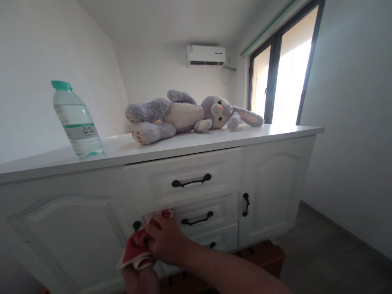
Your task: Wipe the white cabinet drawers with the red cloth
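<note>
My right hand (165,241) is closed on a red cloth (134,247) with a white edge, pressing it against the front of a white sideboard (275,188) by the left end of the middle drawer (214,212). My left hand (140,281) sits just below the cloth at the bottom edge of the view, mostly cut off; it touches the cloth from underneath, but its grip cannot be made out. The top drawer (159,183), with a black handle (191,181), stands slightly out from the front.
On the sideboard's top lie a grey and white plush rabbit (183,114) and a water bottle (76,120) with a green cap at the left. A cupboard door with a black handle (246,204) is at the right. Behind are a window (290,69) and an air conditioner (206,55).
</note>
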Tool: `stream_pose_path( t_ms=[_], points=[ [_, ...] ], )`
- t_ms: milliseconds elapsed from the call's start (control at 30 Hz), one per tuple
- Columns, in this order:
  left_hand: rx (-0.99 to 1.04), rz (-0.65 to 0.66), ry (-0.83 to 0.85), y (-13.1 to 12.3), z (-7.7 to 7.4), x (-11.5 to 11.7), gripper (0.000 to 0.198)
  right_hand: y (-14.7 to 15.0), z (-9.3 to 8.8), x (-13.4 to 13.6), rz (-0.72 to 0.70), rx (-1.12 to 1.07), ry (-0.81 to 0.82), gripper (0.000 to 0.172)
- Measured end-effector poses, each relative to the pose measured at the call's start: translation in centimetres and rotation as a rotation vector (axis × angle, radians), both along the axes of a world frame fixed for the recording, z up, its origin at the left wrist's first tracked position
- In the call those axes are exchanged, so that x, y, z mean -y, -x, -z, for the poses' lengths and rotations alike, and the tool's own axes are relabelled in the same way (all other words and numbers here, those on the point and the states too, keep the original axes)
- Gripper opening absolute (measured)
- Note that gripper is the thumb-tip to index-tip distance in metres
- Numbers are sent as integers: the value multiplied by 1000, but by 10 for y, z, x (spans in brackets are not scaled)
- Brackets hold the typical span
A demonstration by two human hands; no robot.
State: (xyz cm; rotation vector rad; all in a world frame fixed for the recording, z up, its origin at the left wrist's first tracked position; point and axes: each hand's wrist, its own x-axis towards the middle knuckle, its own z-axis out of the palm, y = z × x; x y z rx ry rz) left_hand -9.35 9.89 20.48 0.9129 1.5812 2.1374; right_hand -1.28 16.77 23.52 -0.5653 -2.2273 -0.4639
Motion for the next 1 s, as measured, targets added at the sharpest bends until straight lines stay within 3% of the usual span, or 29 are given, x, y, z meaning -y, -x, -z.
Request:
stream_pose_path(
  t_ms=[100,167,300,433,567,667,800,900,1000],
  points=[
    [-354,-55,98,3,5,-21,49,10,17,-32,-48,16,-84,24],
    [-524,-58,131,-15,16,-37,52,-14,25,-43,-78,23,-155,22],
    [-683,108,138,-97,43,-53,53,-113,37,-40,14,-88,-236,20],
    [-867,416,95,-187,63,-57,59,-216,43,-25,236,-232,-227,26],
    [-1006,627,-38,-230,78,-65,69,-265,64,-13,374,-262,-148,36],
    [-1020,649,-33,-229,90,-65,72,-270,100,-6,415,-268,-98,42],
    [-1024,634,31,-197,114,-44,68,-245,152,2,414,-269,-32,48],
    [-1013,579,115,-148,144,-29,64,-190,177,-2,380,-264,4,47],
    [-901,426,282,-78,172,-22,55,-105,189,-16,266,-279,-27,38]
  ],
)
